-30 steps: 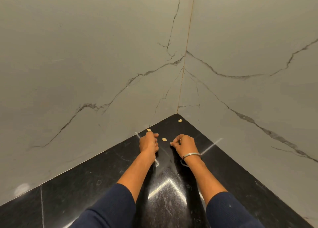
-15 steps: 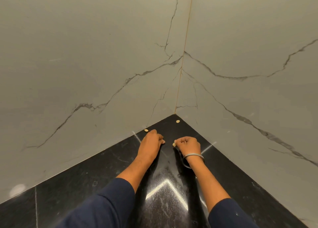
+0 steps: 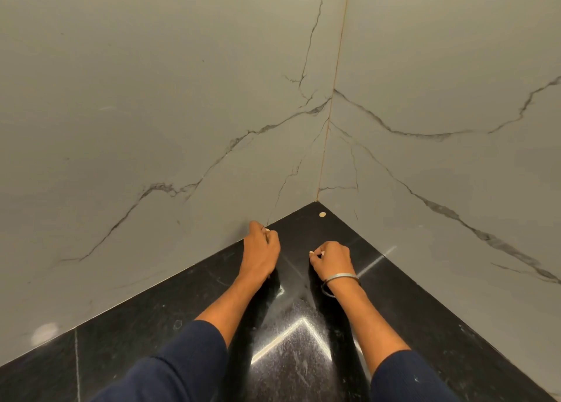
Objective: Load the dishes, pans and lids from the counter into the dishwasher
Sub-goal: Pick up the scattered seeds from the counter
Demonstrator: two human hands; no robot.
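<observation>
No dishes, pans, lids or dishwasher are in view. Both hands are on a glossy black counter (image 3: 303,350) in a corner between two walls. My left hand (image 3: 261,253) reaches to the foot of the left wall, its fingertips curled round a small tan piece (image 3: 267,229). My right hand (image 3: 332,257), with a metal bangle on the wrist, is curled, and its fingertips pinch a small pale bit (image 3: 311,252). Another small tan piece (image 3: 321,215) lies loose near the corner, apart from both hands.
Grey marble-look walls (image 3: 182,113) with dark veins close in the counter on the left and right and meet at a corner seam (image 3: 329,128). The black counter widens toward me. Dark blue sleeves cover both forearms.
My left hand moved up and left to the tan piece at the wall. My right hand took the piece that lay between the hands and stays curled on it.
</observation>
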